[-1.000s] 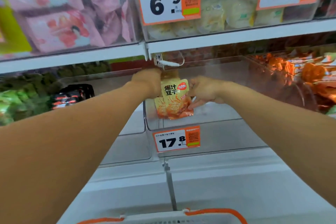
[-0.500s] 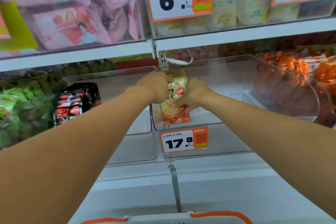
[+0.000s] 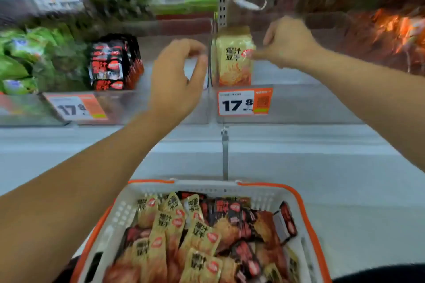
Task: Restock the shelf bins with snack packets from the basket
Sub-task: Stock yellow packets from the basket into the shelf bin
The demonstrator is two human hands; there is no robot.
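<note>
Two bare hands are hanging loose-fingered: right hand (image 3: 286, 41) touching the upright yellow packet (image 3: 233, 58), left hand (image 3: 178, 76) nearer the packet-filled white basket (image 3: 264, 193) below.

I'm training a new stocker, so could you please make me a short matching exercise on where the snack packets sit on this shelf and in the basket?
Things:
1. yellow packets
2. black packets
3. green packets
4. mixed yellow and black packets

Places:
A. in the white basket with orange rim
B. far left on the shelf
C. upright in the bin between the two hands
D. upright in the bin left of the left hand

Pairs: 1-C, 2-D, 3-B, 4-A
</note>
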